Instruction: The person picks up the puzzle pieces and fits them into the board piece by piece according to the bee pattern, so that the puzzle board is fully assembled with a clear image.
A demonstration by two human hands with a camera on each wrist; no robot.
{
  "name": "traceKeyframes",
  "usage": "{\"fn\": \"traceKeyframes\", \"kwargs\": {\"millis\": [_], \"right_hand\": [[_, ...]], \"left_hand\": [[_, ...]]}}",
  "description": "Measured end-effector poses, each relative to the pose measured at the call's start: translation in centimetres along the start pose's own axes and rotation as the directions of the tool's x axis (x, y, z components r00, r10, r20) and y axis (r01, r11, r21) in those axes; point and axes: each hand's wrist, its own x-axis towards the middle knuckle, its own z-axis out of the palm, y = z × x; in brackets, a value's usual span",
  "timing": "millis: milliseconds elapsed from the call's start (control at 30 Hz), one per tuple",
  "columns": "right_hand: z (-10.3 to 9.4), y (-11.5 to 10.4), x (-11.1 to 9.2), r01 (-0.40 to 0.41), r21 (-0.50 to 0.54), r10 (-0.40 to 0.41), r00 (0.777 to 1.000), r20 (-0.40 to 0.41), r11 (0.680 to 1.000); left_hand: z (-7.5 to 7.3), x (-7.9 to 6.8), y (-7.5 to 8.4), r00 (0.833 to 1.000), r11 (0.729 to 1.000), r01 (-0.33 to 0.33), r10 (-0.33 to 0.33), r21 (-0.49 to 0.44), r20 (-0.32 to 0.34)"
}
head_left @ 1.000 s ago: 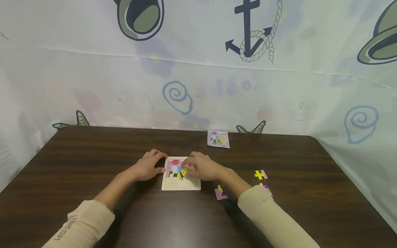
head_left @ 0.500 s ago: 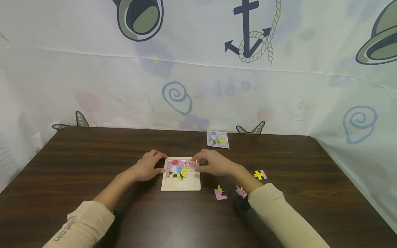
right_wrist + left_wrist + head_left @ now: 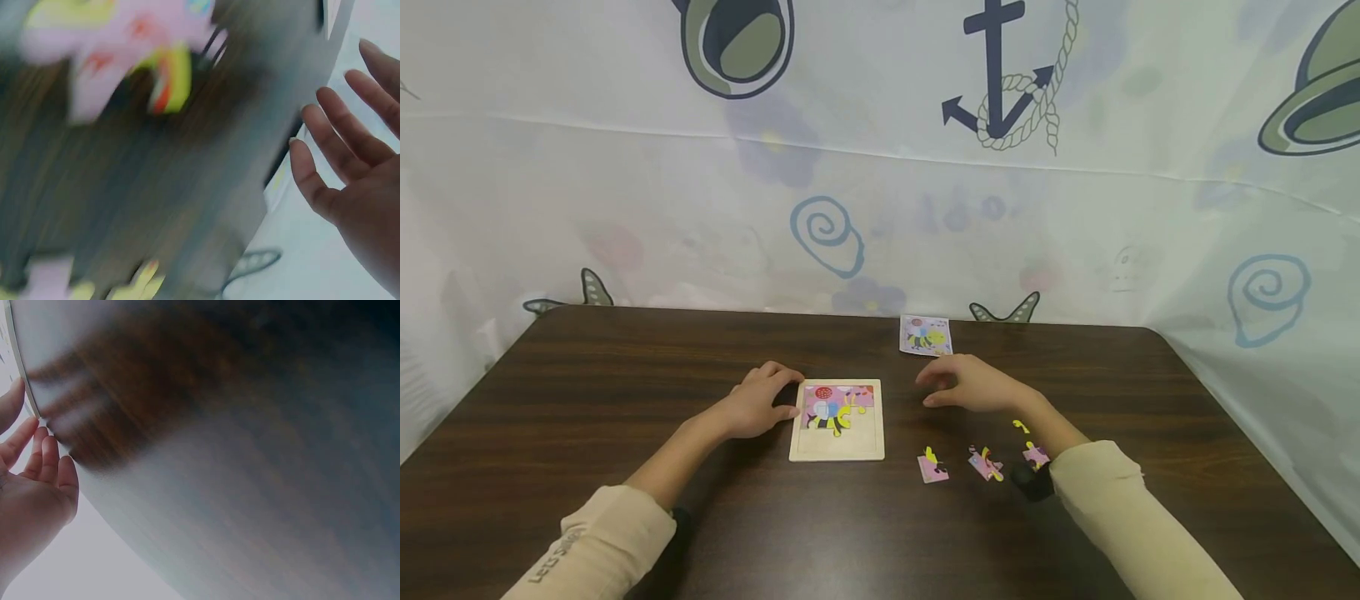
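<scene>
A square wooden puzzle board [image 3: 837,446] lies on the table, its upper part filled with pink, blue and yellow pieces forming a bee picture. My left hand [image 3: 763,402] rests at the board's left side, thumb and fingertips against its edge; in the left wrist view the fingers [image 3: 49,461] lie fairly straight along that edge. To the right of the board, my right hand [image 3: 966,383] hovers with nothing in it, its fingers [image 3: 340,140] spread and loosely bent in the right wrist view. Below it lie loose puzzle pieces: one pink and yellow [image 3: 933,468], another pink [image 3: 986,464].
More pieces, one pink [image 3: 1035,455] and one yellow [image 3: 1021,426], lie near the right forearm, which partly covers them. A reference picture card [image 3: 926,334] of the bee sits at the back of the dark wooden table [image 3: 715,517]. A printed white curtain [image 3: 880,208] hangs behind.
My right hand has let go of a piece at the board's upper right and moved off rightward, uncovering the board and the loose pieces under the arm. The left hand has stayed put.
</scene>
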Motion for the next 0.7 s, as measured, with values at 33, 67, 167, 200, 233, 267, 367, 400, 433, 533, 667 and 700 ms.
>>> {"fn": "traceKeyframes", "kwargs": {"millis": [33,67,167,200,233,267,367,400,433,533,667,700], "right_hand": [[-0.3,0.5,-0.4,-0.014,0.008,0.014,1.000,0.007,1.000],[-0.5,1.0,-0.8,-0.026,0.014,0.025,1.000,0.013,1.000],[-1.2,2.4,-2.2,-0.083,0.044,0.081,0.996,0.030,0.996],[-1.5,2.8,-2.7,-0.098,0.055,0.096,0.995,0.033,0.994],[-1.8,3.2,-3.2,-0.115,0.066,0.113,0.993,0.035,0.991],[-2.0,3.6,-3.7,-0.127,0.075,0.125,0.991,0.037,0.989],[-2.7,4.8,-5.2,-0.177,0.102,0.174,0.984,0.037,0.979],[-2.9,5.1,-5.6,-0.187,0.107,0.185,0.982,0.036,0.976],[-3.1,5.5,-6.1,-0.198,0.110,0.195,0.980,0.037,0.974],[-3.5,6.6,-7.2,-0.206,0.113,0.202,0.978,0.048,0.972],[-3.9,7.6,-8.6,-0.211,0.111,0.206,0.977,0.056,0.971],[-3.8,7.7,-8.9,-0.213,0.104,0.209,0.977,0.050,0.971]], "left_hand": [[0.0,0.0,0.0,1.000,1.000,0.000,0.000,0.000,-0.001],[0.0,0.0,0.0,1.000,1.000,0.000,0.000,0.002,-0.001],[0.0,0.0,-0.1,1.000,1.000,0.001,-0.001,0.005,-0.002],[0.0,0.0,-0.1,1.000,1.000,0.002,-0.002,0.005,-0.003],[0.0,0.0,-0.1,1.000,1.000,0.004,-0.004,0.005,-0.002],[-0.1,0.0,-0.1,1.000,1.000,0.006,-0.006,0.004,-0.001],[-0.1,0.0,-0.1,1.000,1.000,0.009,-0.009,0.004,-0.001],[-0.1,0.0,-0.1,1.000,1.000,0.009,-0.009,0.003,-0.002],[-0.1,0.0,-0.1,1.000,1.000,0.008,-0.008,0.003,-0.003],[-0.2,0.0,-0.2,1.000,1.000,0.005,-0.005,0.002,-0.009],[-0.2,0.1,-0.2,1.000,1.000,0.005,-0.005,0.001,-0.009],[-0.2,0.1,-0.3,1.000,1.000,0.006,-0.006,0.001,-0.008]]}}
